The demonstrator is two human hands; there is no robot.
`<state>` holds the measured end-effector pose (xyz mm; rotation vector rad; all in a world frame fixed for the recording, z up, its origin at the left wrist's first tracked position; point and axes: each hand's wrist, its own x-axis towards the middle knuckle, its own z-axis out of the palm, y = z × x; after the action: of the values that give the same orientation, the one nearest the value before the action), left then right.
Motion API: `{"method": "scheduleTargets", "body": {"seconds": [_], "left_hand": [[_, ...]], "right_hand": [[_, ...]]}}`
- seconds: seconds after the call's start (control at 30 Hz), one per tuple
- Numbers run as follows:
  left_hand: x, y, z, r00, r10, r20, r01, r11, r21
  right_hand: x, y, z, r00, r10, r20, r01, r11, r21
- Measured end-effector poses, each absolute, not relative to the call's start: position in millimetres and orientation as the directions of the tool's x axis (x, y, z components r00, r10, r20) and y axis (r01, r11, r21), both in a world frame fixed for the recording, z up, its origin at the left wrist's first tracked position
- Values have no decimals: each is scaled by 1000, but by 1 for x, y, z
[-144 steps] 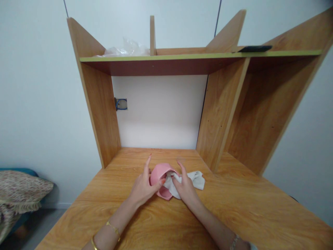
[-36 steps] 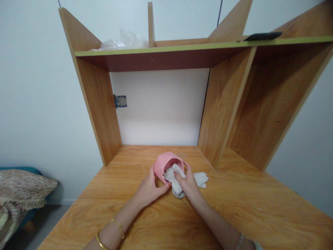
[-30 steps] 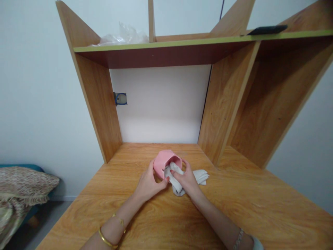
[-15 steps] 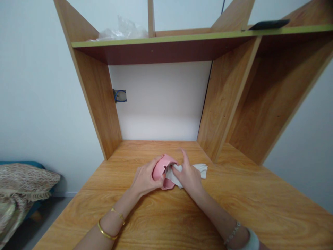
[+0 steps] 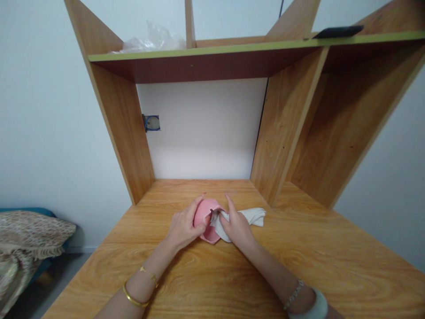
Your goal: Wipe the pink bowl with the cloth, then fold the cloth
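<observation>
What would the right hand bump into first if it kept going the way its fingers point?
Probably the pink cup: the right hand presses the white cloth into its mouth, fingers aimed up-left at it. Depth is hard to judge.

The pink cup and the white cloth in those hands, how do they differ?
The pink cup is rigid and tipped on its side, gripped by the left hand; the white cloth is limp and crumpled. The cup is pink, the cloth off-white. The cloth trails out flat over the desk past the right hand; the cup stays compact. Both are being handled together, cloth at the cup's mouth.
</observation>
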<state>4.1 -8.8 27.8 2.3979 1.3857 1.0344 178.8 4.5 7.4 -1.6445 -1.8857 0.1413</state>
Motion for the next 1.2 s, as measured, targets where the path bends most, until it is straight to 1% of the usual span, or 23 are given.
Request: {"method": "scheduleTargets", "body": {"seconds": [0.1,0.17,0.27,0.37,0.43,0.5,0.6,0.7,0.8,0.9,1.03,1.13,1.2], "left_hand": [[5,-7,26,229,874,429,691,-456,560],[6,-6,23,228,887,402,653,-446,613],[10,-8,19,273,889,367,580,-457,674],[16,-10,17,326,866,379,489,-497,717],[18,-12,18,321,853,411,447,-519,728],[19,-12,19,286,861,420,459,-508,729],[19,-12,21,257,878,404,520,-477,708],[17,-12,21,256,859,443,560,-505,657],[16,-13,21,246,842,480,581,-524,622],[15,-14,23,233,854,466,639,-495,588],[13,-16,29,274,872,407,746,-459,483],[10,-16,33,276,869,410,781,-452,431],[7,-15,35,274,868,415,802,-444,400]], "right_hand": [[179,9,0,54,921,387,772,207,-601],[179,13,-4,117,912,394,690,211,-693],[179,20,-9,199,874,443,539,280,-794],[178,26,-15,196,868,456,394,357,-847],[177,30,-18,168,887,431,324,363,-874],[177,32,-20,165,903,398,289,341,-894],[177,34,-21,191,915,356,308,289,-907],[177,31,-16,191,919,344,396,248,-884],[179,25,-7,185,922,341,511,206,-835],[181,20,3,191,918,349,621,162,-767],[182,12,10,154,920,359,776,113,-621],[179,6,13,120,917,380,876,83,-476],[177,2,15,94,910,403,913,82,-399]]}}
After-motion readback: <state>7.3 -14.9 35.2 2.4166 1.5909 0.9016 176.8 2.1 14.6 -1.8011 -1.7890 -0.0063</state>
